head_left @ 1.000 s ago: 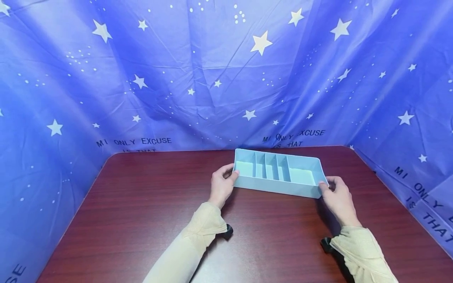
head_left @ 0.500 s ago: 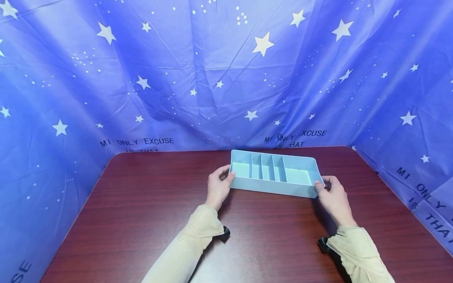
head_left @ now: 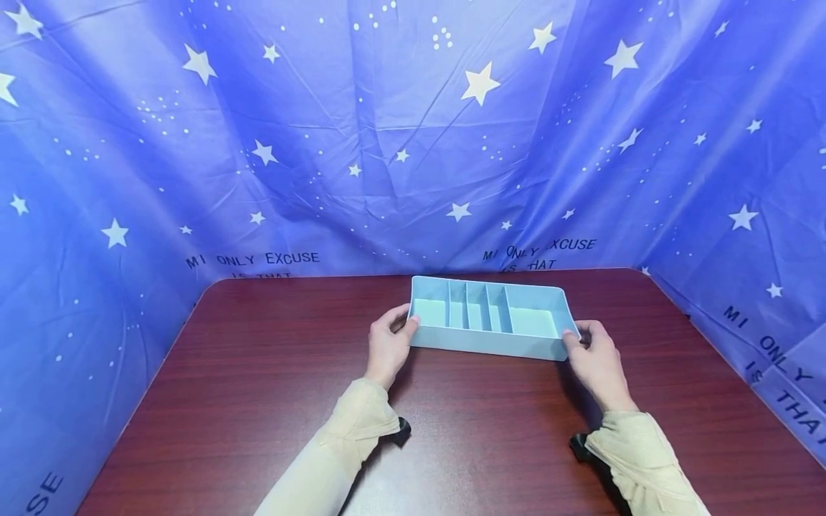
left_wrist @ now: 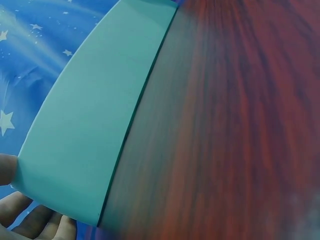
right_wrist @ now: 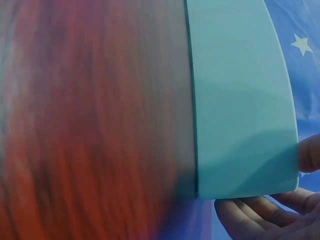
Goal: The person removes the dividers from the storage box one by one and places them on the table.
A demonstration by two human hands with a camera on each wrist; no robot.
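A light blue divided organizer tray (head_left: 487, 344) lies near the back of the table, long side facing me, its compartments holding nothing visible. My left hand (head_left: 390, 345) grips its left end, thumb at the near rim corner and fingers along the end wall. At the opposite end my right hand (head_left: 599, 360) holds the tray the same way. In the left wrist view the tray's front wall (left_wrist: 90, 110) shows, with the thumb (left_wrist: 7, 169) over the rim. The right wrist view shows fingers (right_wrist: 260, 215) against the end wall, close to the tabletop.
The dark red wood-grain table (head_left: 258, 401) spreads around the tray. A blue star-printed curtain (head_left: 361, 143) hangs along its back and both sides, close behind the tray. Black straps (head_left: 399, 431) show under the sleeve cuffs.
Both hands have shifted the tray a little to the left and turned it slightly, so its long side lies more level in view. The grip at both ends has stayed.
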